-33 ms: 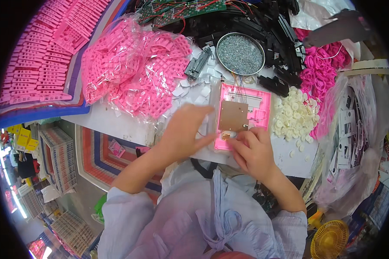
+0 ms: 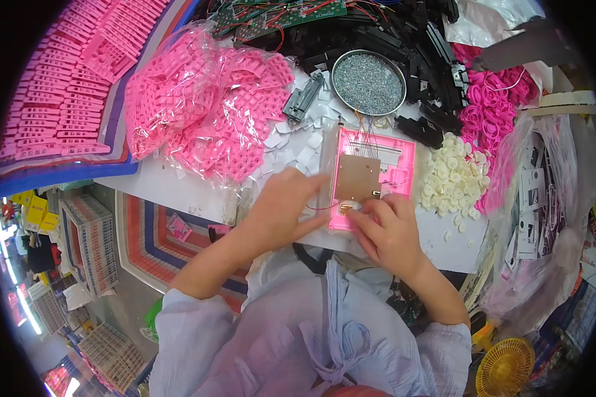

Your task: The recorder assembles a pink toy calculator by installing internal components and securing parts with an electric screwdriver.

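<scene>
Resting flat, the left hand (image 2: 281,208) steadied the pink case (image 2: 400,159) while the right hand (image 2: 387,228) pinched something small at its lower edge, beside white buttons (image 2: 453,175).

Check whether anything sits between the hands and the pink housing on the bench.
Nothing visible does. The left hand rests against the left edge of the pink housing, and the right hand has its fingers on the lower edge, just below the brown board.

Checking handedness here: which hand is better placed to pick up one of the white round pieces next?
Probably the right hand: the white round pieces lie just beyond it, right of the pink case. The left hand rests at the case's far side.
</scene>
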A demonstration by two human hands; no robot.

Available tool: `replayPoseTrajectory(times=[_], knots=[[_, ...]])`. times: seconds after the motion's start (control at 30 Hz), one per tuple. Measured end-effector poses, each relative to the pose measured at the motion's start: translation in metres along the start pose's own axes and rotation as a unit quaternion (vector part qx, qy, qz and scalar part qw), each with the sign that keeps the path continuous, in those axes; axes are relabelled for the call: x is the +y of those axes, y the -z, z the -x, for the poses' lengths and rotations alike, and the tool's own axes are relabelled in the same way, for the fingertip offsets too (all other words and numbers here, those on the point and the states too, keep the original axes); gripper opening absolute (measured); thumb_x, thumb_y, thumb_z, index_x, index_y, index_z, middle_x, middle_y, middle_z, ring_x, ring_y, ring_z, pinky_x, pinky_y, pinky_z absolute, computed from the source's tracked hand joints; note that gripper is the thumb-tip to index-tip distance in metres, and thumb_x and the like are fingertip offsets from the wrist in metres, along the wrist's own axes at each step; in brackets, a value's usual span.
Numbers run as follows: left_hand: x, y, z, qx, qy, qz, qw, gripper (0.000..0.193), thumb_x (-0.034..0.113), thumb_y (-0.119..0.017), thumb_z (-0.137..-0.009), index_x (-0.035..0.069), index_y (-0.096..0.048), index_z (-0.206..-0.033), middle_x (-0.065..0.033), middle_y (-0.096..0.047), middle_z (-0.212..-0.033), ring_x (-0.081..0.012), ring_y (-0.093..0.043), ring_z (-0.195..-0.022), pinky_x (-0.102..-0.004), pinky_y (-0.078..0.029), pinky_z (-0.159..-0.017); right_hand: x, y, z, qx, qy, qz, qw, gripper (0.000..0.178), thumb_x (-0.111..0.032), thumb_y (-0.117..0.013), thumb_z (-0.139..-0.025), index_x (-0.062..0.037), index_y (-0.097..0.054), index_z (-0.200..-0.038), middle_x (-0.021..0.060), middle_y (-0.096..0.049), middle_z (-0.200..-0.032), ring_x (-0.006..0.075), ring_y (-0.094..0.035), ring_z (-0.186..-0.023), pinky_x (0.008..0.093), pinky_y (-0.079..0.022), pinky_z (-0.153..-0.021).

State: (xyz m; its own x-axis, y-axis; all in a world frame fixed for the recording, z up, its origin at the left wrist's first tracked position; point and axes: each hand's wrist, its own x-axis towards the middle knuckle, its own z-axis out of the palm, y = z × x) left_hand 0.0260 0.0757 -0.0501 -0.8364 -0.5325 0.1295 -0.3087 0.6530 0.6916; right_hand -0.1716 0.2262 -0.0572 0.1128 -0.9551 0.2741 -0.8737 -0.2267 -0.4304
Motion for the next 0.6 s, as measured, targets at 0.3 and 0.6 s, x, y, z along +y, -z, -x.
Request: replayPoseTrajectory(times=[0.3, 0.6], knots=[[-0.012, 0.02, 0.006, -0.112, 0.23, 0.424, 0.869, 0.029, 0.001, -0.061, -0.089, -0.001, -0.064, -0.118, -0.0042, -0.068, -0.097, -0.0107, -0.061, -0.082, -0.0264, -0.049, -0.072, -0.008, 0.004, -0.002, -0.094, -0.008, 0.075, 0.993, 0.051, -0.034, -0.073, -0.079, -0.0167, -0.062, -0.126, 0.0049, -0.054, -0.107, 0.0246, -0.05, -0.097, 0.0418, -0.038, -0.081], [0.005, -0.006, -0.009, -0.074, 0.202, 0.546, 0.81, 0.025, -0.003, -0.059, -0.091, -0.003, -0.066, -0.114, -0.008, -0.071, -0.101, -0.0115, -0.065, -0.086, -0.0247, -0.052, -0.079, 0.001, 0.011, -0.002, -0.067, 0.004, -0.007, 0.998, 0.031, -0.029, -0.074, -0.08, -0.0104, -0.071, -0.104, 0.0063, -0.058, -0.103, 0.025, -0.053, -0.096, 0.0398, -0.041, -0.082]])
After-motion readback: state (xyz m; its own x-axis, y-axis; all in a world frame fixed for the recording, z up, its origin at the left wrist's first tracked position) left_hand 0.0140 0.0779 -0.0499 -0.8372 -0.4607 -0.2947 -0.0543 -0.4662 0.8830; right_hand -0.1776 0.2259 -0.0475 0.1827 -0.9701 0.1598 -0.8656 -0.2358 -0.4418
